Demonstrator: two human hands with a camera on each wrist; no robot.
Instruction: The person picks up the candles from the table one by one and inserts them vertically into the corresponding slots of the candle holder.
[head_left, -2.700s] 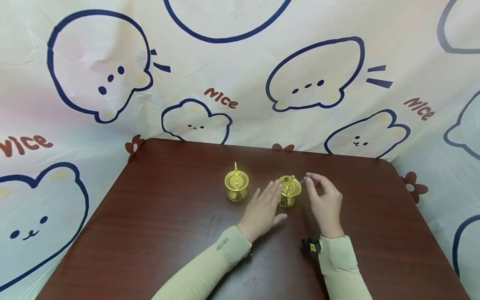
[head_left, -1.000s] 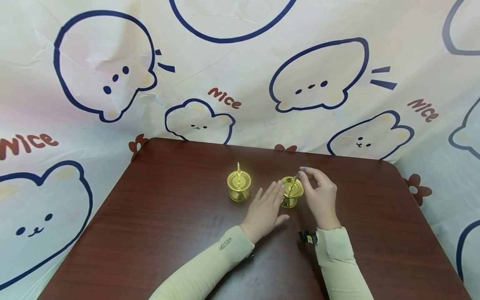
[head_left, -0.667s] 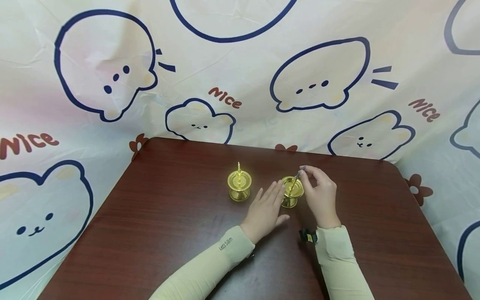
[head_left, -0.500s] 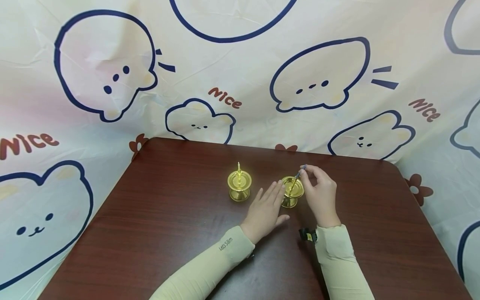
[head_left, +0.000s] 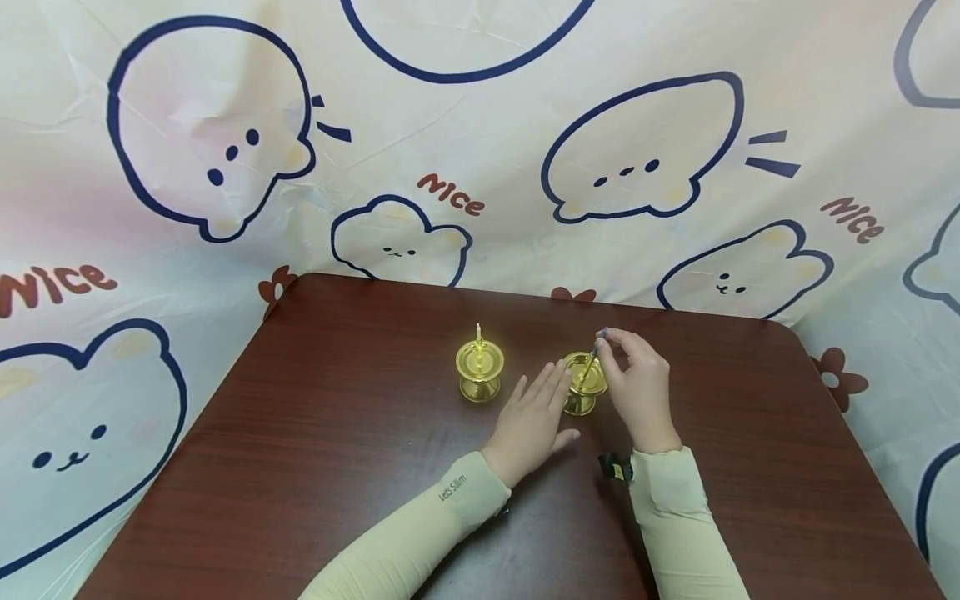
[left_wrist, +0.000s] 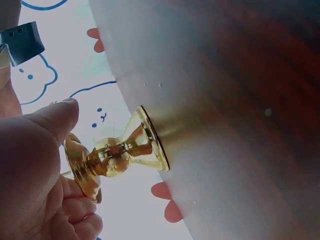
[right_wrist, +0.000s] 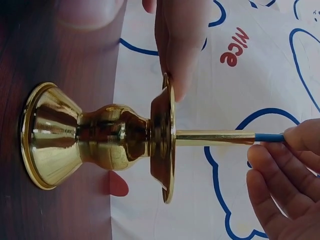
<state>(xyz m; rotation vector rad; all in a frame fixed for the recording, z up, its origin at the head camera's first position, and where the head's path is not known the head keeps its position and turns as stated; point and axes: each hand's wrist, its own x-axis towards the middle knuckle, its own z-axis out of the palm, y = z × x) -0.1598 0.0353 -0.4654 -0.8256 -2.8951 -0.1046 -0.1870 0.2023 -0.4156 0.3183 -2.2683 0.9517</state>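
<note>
A brass candle holder [right_wrist: 117, 136] with a flared base, round dish and slim upright tube stands on the table. In the right wrist view, my right hand [head_left: 642, 398] pinches a thin blue candle [right_wrist: 267, 137] between thumb and fingers, its lower end at the tube's mouth and in line with it. My left hand [head_left: 525, 427] lies beside this holder with straight fingers, their tips at the dish's left rim. The left wrist view shows the holder [left_wrist: 112, 156] sideways, its base on the wood. A matching holder [head_left: 479, 388] with a thin pale candle [head_left: 478, 333] upright in it stands to the left.
The dark wooden table [head_left: 322, 433] has rounded far corners. A pale cloth backdrop [head_left: 510, 158] with cartoon outlines rises behind its far edge and sides. A small black wrist camera [head_left: 617, 468] sits by my right cuff.
My right hand has moved left and slightly up, bringing the blue candle from beside the right holder to the top of its tube. The left hand stays at the dish.
</note>
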